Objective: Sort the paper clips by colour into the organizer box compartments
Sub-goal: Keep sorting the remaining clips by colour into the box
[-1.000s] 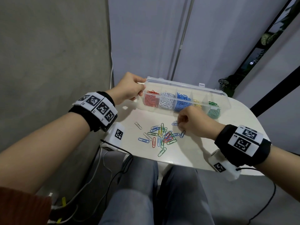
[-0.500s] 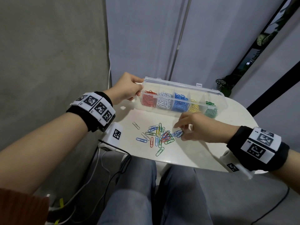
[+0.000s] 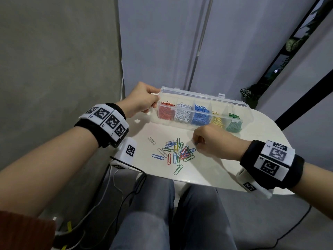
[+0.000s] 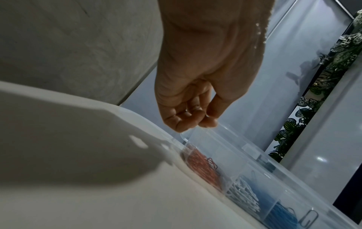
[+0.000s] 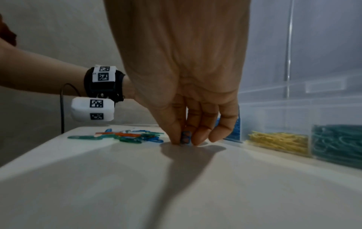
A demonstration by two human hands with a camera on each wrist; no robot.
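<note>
At frame centre, the right hand (image 5: 188, 108) pinches what looks like a blue clip (image 5: 185, 137) beside the loose pile (image 3: 177, 152) on the white table (image 3: 207, 170). Farther up, the left hand (image 3: 142, 101) grips the clear box (image 3: 203, 98); grey walls behind.

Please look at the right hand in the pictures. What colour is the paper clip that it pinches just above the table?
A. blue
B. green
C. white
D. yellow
A. In the right wrist view the right hand pinches a blue paper clip between thumb and fingertips at the table surface, beside the loose pile.
</note>
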